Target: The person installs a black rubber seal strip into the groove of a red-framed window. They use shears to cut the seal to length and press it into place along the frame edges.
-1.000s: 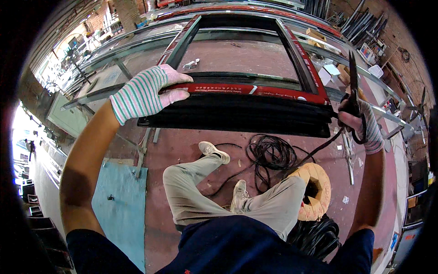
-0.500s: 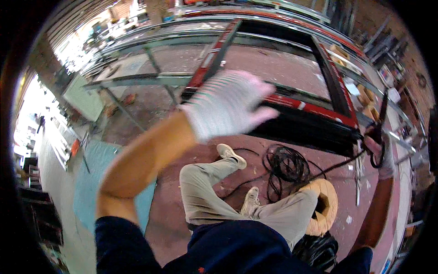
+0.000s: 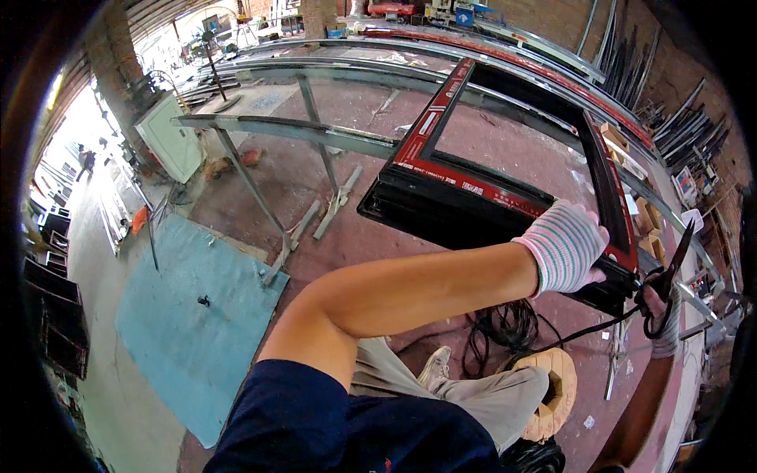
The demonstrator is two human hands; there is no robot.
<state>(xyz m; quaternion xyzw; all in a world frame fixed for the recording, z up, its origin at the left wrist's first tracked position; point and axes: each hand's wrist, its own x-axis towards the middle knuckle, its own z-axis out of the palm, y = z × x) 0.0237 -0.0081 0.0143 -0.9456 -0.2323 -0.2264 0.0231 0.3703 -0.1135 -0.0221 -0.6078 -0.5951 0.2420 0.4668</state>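
Note:
A black window frame with red printed film lies on a metal stand in front of me. My left hand, in a striped white-and-pink glove, reaches across to its near rail by the right corner. The fingers bend over the top and the thumb lies on the front side; part of the grip is hidden. Beside that corner, my gloved right hand is closed on black-handled scissors, blades pointing up. A black strip runs from the corner down toward a loose coil on the floor.
A cardboard-coloured spool stands by my right leg. Grey metal stand rails extend left of the frame. A blue-green mat covers floor at left. Open cardboard boxes sit behind the frame's right side; long profiles lie beyond.
My left hand has swept right, from above the frame's left part to its near rail by the right corner. The right hand still holds the scissors there. The view has shifted left.

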